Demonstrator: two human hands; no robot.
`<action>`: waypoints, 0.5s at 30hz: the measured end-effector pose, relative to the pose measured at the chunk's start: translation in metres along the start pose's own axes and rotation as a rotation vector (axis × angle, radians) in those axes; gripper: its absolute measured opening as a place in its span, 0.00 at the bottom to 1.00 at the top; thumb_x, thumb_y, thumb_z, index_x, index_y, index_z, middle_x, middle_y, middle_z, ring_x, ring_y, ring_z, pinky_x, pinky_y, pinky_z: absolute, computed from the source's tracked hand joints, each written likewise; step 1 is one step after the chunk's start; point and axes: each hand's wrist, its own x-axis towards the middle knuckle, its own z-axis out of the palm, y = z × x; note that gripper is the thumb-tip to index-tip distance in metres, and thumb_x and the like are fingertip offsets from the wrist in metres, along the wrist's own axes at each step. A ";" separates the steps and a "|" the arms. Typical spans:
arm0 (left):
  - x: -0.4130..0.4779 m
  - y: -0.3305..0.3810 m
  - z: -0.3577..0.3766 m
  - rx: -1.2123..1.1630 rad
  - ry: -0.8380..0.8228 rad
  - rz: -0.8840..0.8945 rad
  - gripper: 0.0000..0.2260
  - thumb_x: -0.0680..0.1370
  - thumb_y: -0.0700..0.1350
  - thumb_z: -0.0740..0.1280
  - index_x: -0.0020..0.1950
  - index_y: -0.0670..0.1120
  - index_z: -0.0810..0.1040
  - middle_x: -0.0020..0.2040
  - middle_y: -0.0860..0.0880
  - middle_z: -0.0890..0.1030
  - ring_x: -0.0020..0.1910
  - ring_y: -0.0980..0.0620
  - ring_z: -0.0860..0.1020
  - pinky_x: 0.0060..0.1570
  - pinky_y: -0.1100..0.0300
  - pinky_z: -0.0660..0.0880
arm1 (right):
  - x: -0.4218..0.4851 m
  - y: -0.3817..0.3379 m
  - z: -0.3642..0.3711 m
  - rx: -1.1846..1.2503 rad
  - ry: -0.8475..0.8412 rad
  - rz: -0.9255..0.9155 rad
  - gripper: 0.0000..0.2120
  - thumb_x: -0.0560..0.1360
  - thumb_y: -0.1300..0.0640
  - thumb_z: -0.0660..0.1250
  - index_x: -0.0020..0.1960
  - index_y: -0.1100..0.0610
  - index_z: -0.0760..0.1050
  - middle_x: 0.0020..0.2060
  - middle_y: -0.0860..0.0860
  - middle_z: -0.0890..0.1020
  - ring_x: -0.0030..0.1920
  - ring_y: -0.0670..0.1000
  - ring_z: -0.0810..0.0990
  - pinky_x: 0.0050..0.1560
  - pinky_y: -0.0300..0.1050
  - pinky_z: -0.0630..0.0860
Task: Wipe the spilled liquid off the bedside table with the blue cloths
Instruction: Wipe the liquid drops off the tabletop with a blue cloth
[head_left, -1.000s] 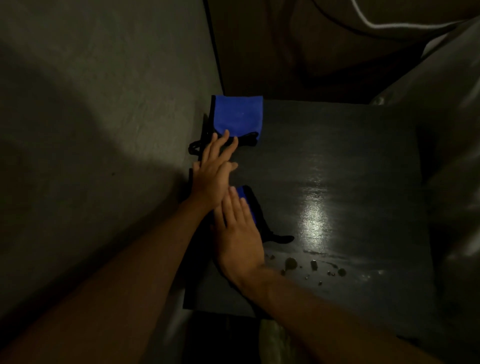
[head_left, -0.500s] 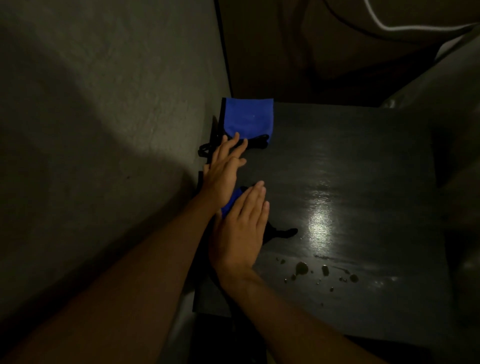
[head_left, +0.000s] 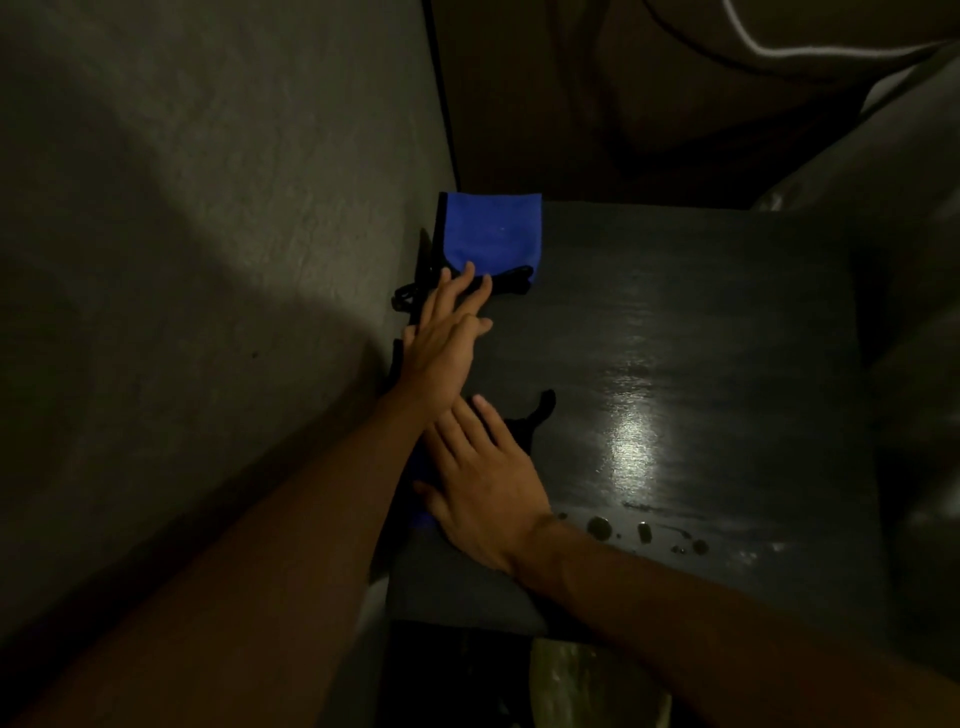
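A dark bedside table (head_left: 701, 322) fills the middle. One folded blue cloth (head_left: 491, 234) with a black edge lies at its far left corner. My left hand (head_left: 447, 338) lies flat, fingers spread, with the fingertips touching that cloth's near edge. My right hand (head_left: 483, 483) presses flat on a second blue cloth (head_left: 422, 470), which is almost wholly hidden under it; a black strap (head_left: 535, 415) sticks out past the fingers. Several dark drops of spilled liquid (head_left: 644, 532) sit near the front edge, to the right of my right wrist.
A grey wall (head_left: 208, 260) runs along the table's left side. Bedding (head_left: 883, 182) rises at the back and right. A bright glare patch (head_left: 634, 452) lies on the tabletop above the drops. Something pale (head_left: 587, 680) shows below the front edge.
My right hand has slid back toward me and to the left over the near cloth, and the strap now points away. My left hand has stayed at the far cloth.
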 end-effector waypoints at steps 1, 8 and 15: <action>0.000 -0.002 0.000 0.015 0.004 0.001 0.23 0.79 0.53 0.51 0.76 0.60 0.61 0.80 0.58 0.50 0.78 0.54 0.52 0.73 0.44 0.40 | -0.004 0.005 0.000 -0.020 -0.002 -0.054 0.34 0.83 0.40 0.52 0.81 0.60 0.56 0.80 0.58 0.60 0.81 0.57 0.52 0.81 0.57 0.45; 0.007 -0.012 0.002 0.260 -0.002 0.097 0.26 0.79 0.50 0.52 0.78 0.58 0.55 0.80 0.57 0.48 0.77 0.58 0.41 0.73 0.44 0.47 | -0.026 0.039 -0.005 -0.068 -0.078 -0.381 0.32 0.82 0.43 0.52 0.83 0.53 0.53 0.82 0.52 0.55 0.82 0.55 0.43 0.80 0.56 0.42; 0.008 -0.016 0.005 0.348 -0.001 0.092 0.27 0.81 0.46 0.57 0.79 0.57 0.53 0.81 0.57 0.45 0.78 0.57 0.39 0.74 0.44 0.46 | -0.037 -0.016 -0.004 0.015 0.081 0.196 0.34 0.80 0.46 0.57 0.79 0.66 0.58 0.80 0.63 0.56 0.81 0.60 0.52 0.79 0.56 0.46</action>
